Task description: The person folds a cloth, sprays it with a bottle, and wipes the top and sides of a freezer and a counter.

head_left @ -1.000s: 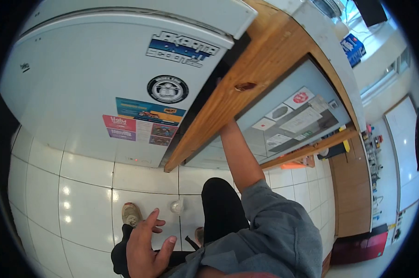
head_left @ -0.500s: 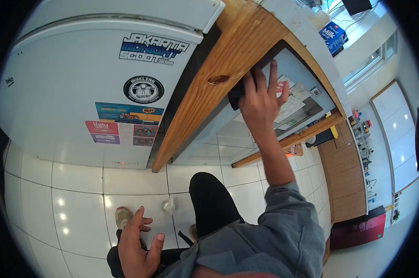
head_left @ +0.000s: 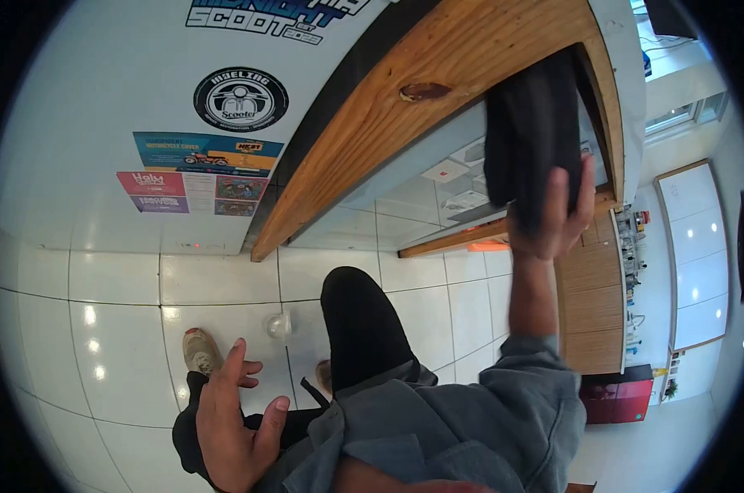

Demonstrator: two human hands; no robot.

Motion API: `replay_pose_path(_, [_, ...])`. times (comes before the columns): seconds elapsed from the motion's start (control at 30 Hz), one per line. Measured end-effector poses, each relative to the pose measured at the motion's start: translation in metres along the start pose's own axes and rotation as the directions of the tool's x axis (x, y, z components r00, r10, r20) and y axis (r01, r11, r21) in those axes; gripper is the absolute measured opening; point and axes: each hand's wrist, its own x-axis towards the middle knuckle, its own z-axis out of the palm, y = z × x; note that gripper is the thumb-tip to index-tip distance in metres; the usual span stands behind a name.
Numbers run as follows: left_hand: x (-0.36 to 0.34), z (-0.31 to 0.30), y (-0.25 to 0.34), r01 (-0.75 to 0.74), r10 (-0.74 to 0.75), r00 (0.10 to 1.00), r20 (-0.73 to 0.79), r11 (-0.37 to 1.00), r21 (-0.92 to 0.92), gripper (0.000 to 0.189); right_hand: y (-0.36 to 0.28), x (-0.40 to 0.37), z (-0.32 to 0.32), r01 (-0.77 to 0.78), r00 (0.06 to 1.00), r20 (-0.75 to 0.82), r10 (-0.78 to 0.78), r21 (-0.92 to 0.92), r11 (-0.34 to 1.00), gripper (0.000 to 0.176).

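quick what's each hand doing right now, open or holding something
Left hand: open, fingers spread, holding nothing.
Right hand: closed on a dark fabric item.

Two hands are in view: one left hand (head_left: 232, 419), one right hand (head_left: 553, 218). There is one dark cloth (head_left: 530, 140), one white refrigerator (head_left: 84, 123), one round sticker (head_left: 240, 99) and one wooden counter (head_left: 438, 74).

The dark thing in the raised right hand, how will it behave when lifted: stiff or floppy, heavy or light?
Probably floppy: the dark cloth shows soft rounded folds and no firm edge. Likely light, since the right hand holds it up with only fingers and thumb. Its matte surface suggests it will hardly slip.
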Motion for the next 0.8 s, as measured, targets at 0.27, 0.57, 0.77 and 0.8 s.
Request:
replay_pose_path(0.27, [0.006, -0.003, -0.005, -0.046, 0.045, 0.999, 0.003, 0.995, 0.094, 0.077, -0.086, -0.085, -0.056, -0.249, -0.552, 0.713, 0.431, 0.352, -0.902, 0.027])
replay_pose_path(0.57, [-0.002, 0.001, -0.003, -0.019, 0.02, 1.0, -0.009, 0.999, 0.047, 0.078, -0.033, 0.012, 0.03, -0.217, 0.974, 0.054, 0.219, -0.037, 0.975, 0.033])
replay_pose_path(0.77, [0.001, -0.009, -0.002, -0.002, -0.003, 0.998, 0.07, 0.998, 0.065, 0.076, -0.008, 0.045, 0.074, 0.133, 0.898, 0.438, 0.043, -0.363, 0.922, 0.033])
replay_pose_path(0.8, [0.001, -0.01, -0.003, 0.005, -0.011, 0.996, 0.085, 0.998, 0.07, 0.079, -0.007, 0.058, 0.073, 0.174, 0.862, 0.507, 0.016, -0.325, 0.93, 0.033])
